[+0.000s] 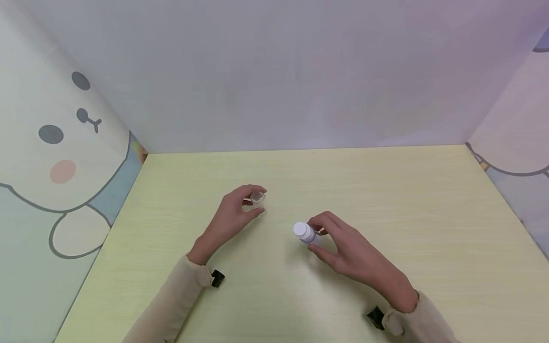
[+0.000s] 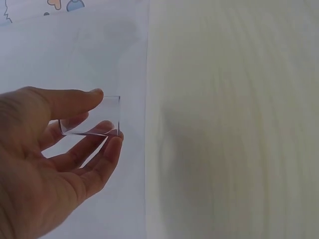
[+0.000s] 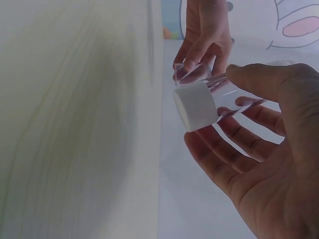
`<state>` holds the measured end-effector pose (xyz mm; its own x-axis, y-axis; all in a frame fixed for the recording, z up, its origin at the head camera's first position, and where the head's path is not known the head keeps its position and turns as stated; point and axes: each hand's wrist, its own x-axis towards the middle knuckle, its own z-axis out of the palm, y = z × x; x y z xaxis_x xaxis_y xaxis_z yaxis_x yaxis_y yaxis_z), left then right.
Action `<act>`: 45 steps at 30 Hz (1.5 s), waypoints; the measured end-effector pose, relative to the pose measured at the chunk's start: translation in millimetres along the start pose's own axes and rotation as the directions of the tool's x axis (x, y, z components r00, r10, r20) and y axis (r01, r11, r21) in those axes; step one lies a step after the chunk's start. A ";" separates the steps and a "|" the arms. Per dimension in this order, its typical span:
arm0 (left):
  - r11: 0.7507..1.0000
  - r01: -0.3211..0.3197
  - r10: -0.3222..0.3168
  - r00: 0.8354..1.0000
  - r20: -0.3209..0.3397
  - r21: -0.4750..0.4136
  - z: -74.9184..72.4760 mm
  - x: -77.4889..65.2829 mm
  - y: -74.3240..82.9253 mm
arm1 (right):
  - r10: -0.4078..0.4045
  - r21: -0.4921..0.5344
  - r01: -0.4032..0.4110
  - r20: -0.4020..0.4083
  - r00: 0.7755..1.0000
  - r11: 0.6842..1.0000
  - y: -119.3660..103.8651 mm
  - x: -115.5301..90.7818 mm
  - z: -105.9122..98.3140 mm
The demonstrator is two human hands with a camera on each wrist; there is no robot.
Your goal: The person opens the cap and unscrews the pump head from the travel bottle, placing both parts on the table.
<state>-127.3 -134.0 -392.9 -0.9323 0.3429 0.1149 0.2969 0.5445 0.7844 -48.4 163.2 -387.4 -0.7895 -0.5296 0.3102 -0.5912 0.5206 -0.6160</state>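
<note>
My left hand (image 1: 235,209) holds a clear, short cylindrical cap (image 2: 92,117) over the tabletop, thumb on one side and fingertips on the other. To its right and nearer to me, my right hand (image 1: 347,245) grips a small bottle (image 1: 304,231) by its body. The head view shows the bottle's white top with a small nozzle. A clear body and a broad white end piece (image 3: 196,106) appear in the right wrist view. There the left hand (image 3: 209,35) with the clear cap shows just behind the bottle. The two things are held apart.
A pale wood-grain tabletop (image 1: 386,190) lies under both hands. Behind it rises a plain whitish wall panel (image 1: 274,76). Side panels with cartoon animal prints (image 1: 64,143) stand left and right. Small black straps or clips sit at both beige sleeve cuffs (image 1: 197,271).
</note>
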 end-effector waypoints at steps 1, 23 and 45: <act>1.000 0.001 -0.001 1.000 0.001 0.008 0.4 -0.2 -0.8 | 0.000 -0.001 0.000 0.000 1.000 1.000 -0.2 0.1 -0.2; 0.995 0.065 -0.075 0.989 0.130 0.081 4.0 -3.0 -12.3 | 0.030 -0.006 -0.030 0.011 0.999 1.000 -0.3 -1.7 0.9; 0.970 -0.001 -0.032 0.990 0.135 0.242 1.0 -7.5 4.3 | 0.036 0.006 -0.036 0.019 0.999 0.999 0.7 -2.1 0.3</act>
<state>-118.9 -133.5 -391.0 -0.9049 0.4255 0.0061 0.3394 0.7130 0.6136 -47.0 164.4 -388.7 -0.8071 -0.5233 0.2735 -0.5611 0.5356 -0.6311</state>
